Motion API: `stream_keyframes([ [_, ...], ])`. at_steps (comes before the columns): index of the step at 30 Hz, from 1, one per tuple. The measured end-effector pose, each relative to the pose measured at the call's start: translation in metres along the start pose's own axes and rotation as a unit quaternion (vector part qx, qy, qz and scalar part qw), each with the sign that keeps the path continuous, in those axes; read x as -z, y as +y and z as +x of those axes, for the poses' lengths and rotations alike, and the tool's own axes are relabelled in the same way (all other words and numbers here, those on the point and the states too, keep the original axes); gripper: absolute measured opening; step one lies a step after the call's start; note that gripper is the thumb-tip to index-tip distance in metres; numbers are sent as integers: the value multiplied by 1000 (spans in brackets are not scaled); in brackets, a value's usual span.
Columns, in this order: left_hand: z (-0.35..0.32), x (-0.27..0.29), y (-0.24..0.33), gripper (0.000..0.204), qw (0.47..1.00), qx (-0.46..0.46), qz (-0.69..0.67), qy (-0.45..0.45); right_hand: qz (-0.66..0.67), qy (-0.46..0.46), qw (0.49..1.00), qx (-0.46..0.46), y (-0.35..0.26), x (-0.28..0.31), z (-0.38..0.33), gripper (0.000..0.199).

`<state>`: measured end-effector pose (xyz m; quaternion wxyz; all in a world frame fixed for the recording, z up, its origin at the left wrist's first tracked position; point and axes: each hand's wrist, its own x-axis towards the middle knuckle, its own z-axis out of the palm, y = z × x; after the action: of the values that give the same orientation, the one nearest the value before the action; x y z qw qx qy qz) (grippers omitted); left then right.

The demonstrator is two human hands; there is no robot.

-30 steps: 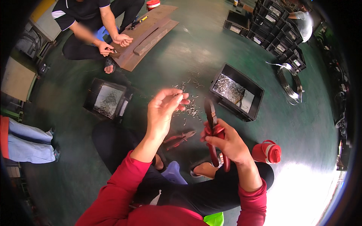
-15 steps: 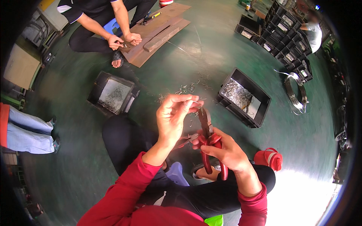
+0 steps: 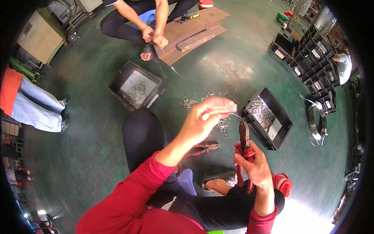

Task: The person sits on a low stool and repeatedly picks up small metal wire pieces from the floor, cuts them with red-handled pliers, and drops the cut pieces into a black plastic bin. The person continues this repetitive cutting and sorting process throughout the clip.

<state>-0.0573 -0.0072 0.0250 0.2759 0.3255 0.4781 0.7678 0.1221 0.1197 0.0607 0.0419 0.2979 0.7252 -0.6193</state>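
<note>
A short curved wire (image 3: 235, 114) arcs from the fingertips of my left hand (image 3: 202, 119) to the tip of a pair of red-handled pliers (image 3: 244, 136). My left fingers are pressed together against the wire; how the thumb bears on it is partly hidden. My right hand (image 3: 255, 165) is closed round the pliers' handles, jaws pointing up. Below my left wrist, a second pair of red-handled pliers (image 3: 208, 147) lies by my leg. Several bent wire hooks (image 3: 189, 102) are scattered on the floor beyond my hands.
Black bins with small wire pieces stand left (image 3: 113, 87) and right (image 3: 286, 134). At far right are a wire coil (image 3: 311, 121) and stacked black crates (image 3: 311, 58). A co-worker's hands (image 3: 156, 37) are over a brown metal beam (image 3: 206, 19). A red container (image 3: 282, 185) sits by my right knee.
My hands have moved apart and rightward in the picture, the pliers now more upright. The wire now shows as a curve at the pliers' tip. The view has shifted, revealing the second pliers more fully.
</note>
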Motion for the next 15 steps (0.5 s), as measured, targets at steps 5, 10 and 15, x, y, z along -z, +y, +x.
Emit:
stream_keyframes([
  [5, -2, 6, 5, 27, 959, 36, 281, -22, -70, -2, 997, 13, 10, 1, 3, 30],
  [10, -9, -2, 10, 21, 959, 92, 263, -57, -99, -12, 995, 20, 8, 1, 5, 27],
  [15, -14, -12, 13, 23, 963, 185, 190, -49, -142, 30, 988, 48, 6, -4, 5, 28],
])
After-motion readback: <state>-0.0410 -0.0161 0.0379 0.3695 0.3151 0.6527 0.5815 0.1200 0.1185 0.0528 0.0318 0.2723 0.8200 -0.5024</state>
